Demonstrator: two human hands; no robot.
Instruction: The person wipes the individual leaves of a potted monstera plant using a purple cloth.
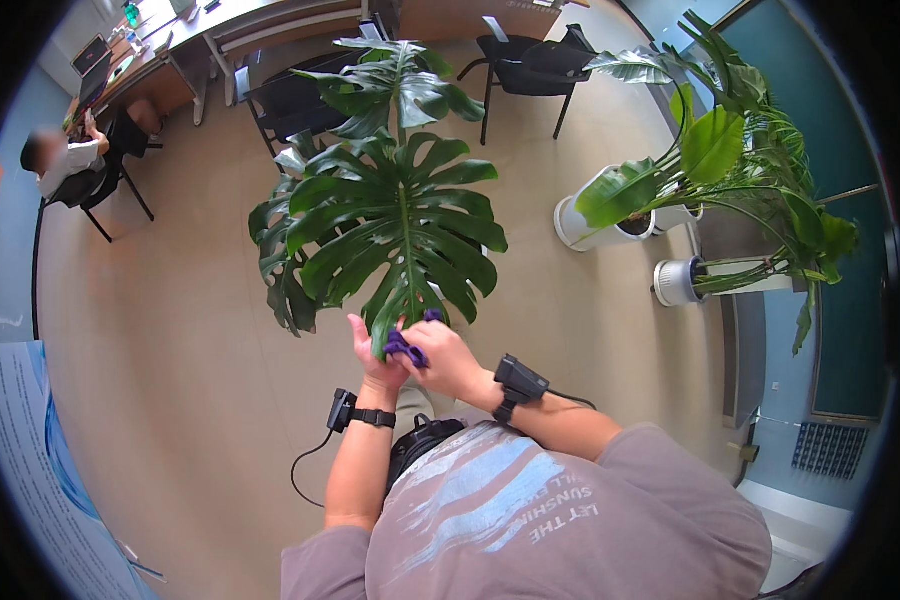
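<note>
Head view: we see the left hand flat and open under the tip of a big split-lobed green monstera leaf, palm backing the leaf from below, fingers extended. The right hand is closed around a crumpled purple cloth, pressing it onto the leaf tip, so the cloth sits between right hand and leaf, against the left hand's fingers. Both wrists carry black strapped devices, a cable hanging from the left one. We see the wearer's grey printed t-shirt at the bottom. The monstera's own pot is hidden under its leaves; we cannot tell what it stands in. Containers: right of the monstera, a tall white cylindrical planter tilts in the fisheye view and holds a broad-leaved green plant; dark soil shows at its mouth. Just beside it, a smaller white round pot holds long narrow green leaves spreading right. Both stand on the beige floor near a teal wall. Far side: two black chairs, a wooden desk with small items on it, too small to tell. Upper left, another person in a white top sits on a black chair. Lower left, a pale blue-white sheet at the edge.
</note>
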